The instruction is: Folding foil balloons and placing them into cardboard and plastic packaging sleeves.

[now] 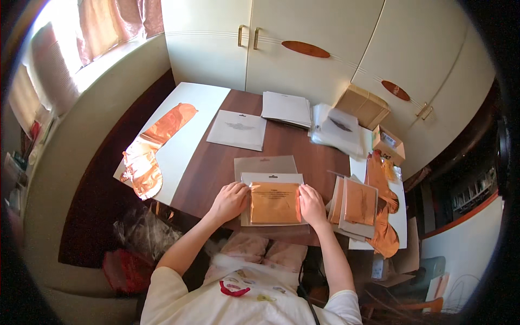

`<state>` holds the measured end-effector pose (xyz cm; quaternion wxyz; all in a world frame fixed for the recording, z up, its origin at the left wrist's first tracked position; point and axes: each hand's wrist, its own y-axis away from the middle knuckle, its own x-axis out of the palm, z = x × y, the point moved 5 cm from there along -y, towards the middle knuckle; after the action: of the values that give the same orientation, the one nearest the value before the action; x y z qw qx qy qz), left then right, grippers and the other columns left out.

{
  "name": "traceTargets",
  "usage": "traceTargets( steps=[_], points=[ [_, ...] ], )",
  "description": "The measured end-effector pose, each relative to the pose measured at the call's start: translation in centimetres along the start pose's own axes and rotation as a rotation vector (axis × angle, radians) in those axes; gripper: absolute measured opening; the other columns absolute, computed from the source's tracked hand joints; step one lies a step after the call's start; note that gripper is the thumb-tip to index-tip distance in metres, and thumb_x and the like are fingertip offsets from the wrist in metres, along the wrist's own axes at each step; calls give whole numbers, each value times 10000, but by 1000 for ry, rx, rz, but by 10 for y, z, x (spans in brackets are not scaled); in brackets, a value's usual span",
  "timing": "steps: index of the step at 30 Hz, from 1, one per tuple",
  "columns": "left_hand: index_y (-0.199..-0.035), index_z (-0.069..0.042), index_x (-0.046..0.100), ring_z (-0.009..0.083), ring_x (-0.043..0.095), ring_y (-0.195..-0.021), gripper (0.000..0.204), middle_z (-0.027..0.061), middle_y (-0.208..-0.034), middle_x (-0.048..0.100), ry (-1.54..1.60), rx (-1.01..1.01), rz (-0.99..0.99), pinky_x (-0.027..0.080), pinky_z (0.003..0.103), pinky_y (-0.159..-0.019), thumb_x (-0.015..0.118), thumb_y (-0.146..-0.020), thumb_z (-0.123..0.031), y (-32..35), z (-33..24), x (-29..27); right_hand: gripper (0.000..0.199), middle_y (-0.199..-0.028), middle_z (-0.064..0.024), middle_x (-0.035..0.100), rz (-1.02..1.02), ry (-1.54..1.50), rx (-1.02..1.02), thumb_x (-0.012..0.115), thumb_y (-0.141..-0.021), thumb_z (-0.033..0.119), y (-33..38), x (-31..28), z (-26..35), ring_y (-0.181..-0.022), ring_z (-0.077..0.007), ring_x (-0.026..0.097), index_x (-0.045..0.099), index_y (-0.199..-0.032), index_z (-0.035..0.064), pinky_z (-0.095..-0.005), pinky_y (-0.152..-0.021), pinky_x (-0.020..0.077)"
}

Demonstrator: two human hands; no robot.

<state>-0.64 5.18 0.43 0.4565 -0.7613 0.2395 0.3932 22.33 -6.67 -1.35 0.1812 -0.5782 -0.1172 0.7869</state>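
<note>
At the table's near edge lies a folded copper foil balloon (274, 208) on a white card (262, 177) with a hang hole at its top. My left hand (230, 203) grips the left edge of the folded foil, its fingers closed there. On the opposite edge my right hand (312, 206) pinches the foil between thumb and fingers. Printed text shows across the foil's upper part, perhaps on a clear layer over it. Beneath the card is a clear plastic sleeve (264, 163), which sticks out past its far side.
Flat copper foil balloons (162, 127) lie at the left and more foil balloons (383, 233) at the right. Packed sleeves (358, 203) are piled by my right hand. Farther back are white cards (236, 130), a card stack (287, 108), clear sleeves (337, 130) and a cardboard box (362, 105).
</note>
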Motion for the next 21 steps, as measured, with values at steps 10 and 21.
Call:
traceTargets(
  steps=[10,21],
  points=[
    [-1074,-63,549,261,501,-1104,307,85,-1122,551,13,-45,100,375,418,-918,583,-812,-220,0,-2,-9,295,-1133,-153,560,-108,-108,24,563,-846,158,9,-34,26,-1084,-303,513,586,-1092,-3,-417,-943,396],
    [-1294,-43,386,311,363,-1286,736,161,-1325,432,126,6,342,265,448,-1079,684,-750,-441,33,-35,-17,352,-1189,-142,563,121,-73,-292,627,-796,148,75,-32,103,-1136,-275,517,591,-1109,-10,-396,-979,407]
  ],
)
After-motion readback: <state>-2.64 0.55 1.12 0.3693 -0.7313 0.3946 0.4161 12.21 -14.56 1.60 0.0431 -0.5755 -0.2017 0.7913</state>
